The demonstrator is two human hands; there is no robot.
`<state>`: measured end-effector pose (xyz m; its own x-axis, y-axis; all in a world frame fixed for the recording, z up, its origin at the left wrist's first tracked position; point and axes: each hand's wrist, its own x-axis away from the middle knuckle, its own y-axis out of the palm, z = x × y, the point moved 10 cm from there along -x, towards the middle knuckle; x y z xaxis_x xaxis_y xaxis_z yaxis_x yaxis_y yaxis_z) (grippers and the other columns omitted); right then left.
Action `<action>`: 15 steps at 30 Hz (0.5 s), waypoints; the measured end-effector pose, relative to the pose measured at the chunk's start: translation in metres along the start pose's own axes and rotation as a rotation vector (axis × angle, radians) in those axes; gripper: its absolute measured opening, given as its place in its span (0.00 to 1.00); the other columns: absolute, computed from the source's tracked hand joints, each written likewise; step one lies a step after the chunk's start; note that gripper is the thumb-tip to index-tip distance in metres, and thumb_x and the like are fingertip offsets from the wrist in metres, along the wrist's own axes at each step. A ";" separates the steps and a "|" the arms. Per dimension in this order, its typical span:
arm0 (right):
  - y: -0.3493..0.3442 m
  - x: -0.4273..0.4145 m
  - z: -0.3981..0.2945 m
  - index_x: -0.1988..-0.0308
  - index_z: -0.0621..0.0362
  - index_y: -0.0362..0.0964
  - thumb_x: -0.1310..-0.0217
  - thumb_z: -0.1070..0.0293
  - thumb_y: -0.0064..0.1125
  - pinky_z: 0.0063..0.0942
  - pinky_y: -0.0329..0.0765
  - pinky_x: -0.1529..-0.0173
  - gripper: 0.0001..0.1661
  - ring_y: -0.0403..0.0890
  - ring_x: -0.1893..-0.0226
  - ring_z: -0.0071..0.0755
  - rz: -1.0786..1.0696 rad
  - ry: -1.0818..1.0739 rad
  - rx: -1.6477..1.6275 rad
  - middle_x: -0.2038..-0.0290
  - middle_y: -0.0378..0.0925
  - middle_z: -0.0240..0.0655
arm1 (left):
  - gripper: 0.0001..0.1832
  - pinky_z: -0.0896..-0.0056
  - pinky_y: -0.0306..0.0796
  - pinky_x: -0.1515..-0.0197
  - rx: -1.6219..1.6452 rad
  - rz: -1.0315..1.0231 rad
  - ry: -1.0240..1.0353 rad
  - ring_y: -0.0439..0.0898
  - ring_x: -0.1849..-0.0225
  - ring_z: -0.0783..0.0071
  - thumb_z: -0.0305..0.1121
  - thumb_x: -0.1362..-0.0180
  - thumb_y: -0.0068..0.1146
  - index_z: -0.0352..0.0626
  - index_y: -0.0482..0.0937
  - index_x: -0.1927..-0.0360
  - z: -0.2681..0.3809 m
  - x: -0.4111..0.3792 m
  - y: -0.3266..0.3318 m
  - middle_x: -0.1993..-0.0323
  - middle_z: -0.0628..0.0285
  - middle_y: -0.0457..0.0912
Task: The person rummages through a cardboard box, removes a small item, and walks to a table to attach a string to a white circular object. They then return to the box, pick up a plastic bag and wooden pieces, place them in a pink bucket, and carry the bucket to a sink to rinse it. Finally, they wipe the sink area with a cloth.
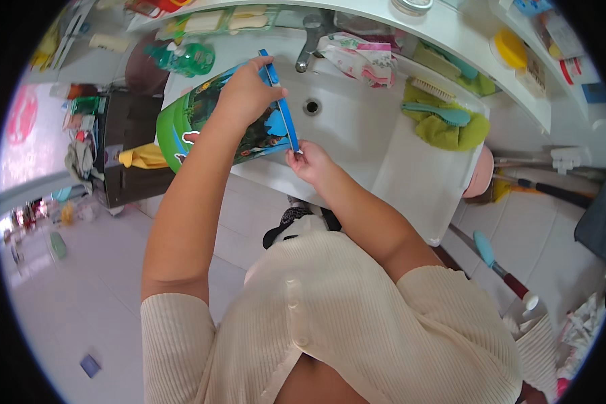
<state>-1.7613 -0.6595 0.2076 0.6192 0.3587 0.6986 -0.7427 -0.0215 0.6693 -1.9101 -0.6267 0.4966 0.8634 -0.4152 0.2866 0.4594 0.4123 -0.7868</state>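
A printed plastic bin point(197, 103) with green and blue pictures lies tilted on its side over the left part of a white sink basin point(353, 116). Its blue rim faces right, towards the drain point(311, 106). My left hand point(245, 91) grips the bin from above, with the fingertips and thumb at the rim. At the rim's near end, my right hand point(310, 160) pinches the edge between fingers and thumb. The inside of the bin is hidden from this angle. Behind the basin stands a metal faucet point(310, 40).
Green soap bottles point(194, 58) stand left of the faucet, a floral-printed packet point(358, 58) right of it. On the right ledge, a teal brush point(442, 113) and a wooden-backed brush point(432, 90) lie on a green cloth point(454, 136). A white shelf point(363, 17) overhangs the back.
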 end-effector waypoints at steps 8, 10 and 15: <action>0.008 -0.013 -0.005 0.67 0.66 0.68 0.29 0.71 0.44 0.17 0.83 0.74 0.12 0.76 0.75 0.30 0.061 0.071 0.010 0.72 0.73 0.39 | 0.36 0.68 0.77 0.68 -0.027 -0.101 -0.003 0.84 0.76 0.68 0.33 0.52 0.72 0.40 0.72 0.37 0.009 -0.034 0.012 0.69 0.55 0.85; 0.010 -0.012 -0.001 0.67 0.66 0.68 0.30 0.71 0.45 0.18 0.83 0.74 0.11 0.77 0.75 0.30 0.068 0.085 -0.011 0.72 0.73 0.39 | 0.36 0.71 0.72 0.74 0.002 -0.093 0.000 0.79 0.79 0.74 0.32 0.50 0.71 0.37 0.71 0.36 0.011 -0.038 0.013 0.76 0.60 0.82; 0.008 -0.003 -0.011 0.62 0.66 0.69 0.30 0.70 0.48 0.18 0.84 0.71 0.10 0.78 0.74 0.32 0.169 0.022 0.001 0.68 0.73 0.41 | 0.37 0.74 0.73 0.77 -0.055 -0.050 0.003 0.78 0.80 0.76 0.34 0.51 0.72 0.36 0.71 0.37 0.022 -0.040 0.005 0.75 0.59 0.82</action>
<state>-1.7717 -0.6509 0.2081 0.4796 0.3707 0.7954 -0.8356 -0.0838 0.5429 -1.9378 -0.5904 0.4930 0.8388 -0.4366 0.3251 0.4900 0.3455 -0.8003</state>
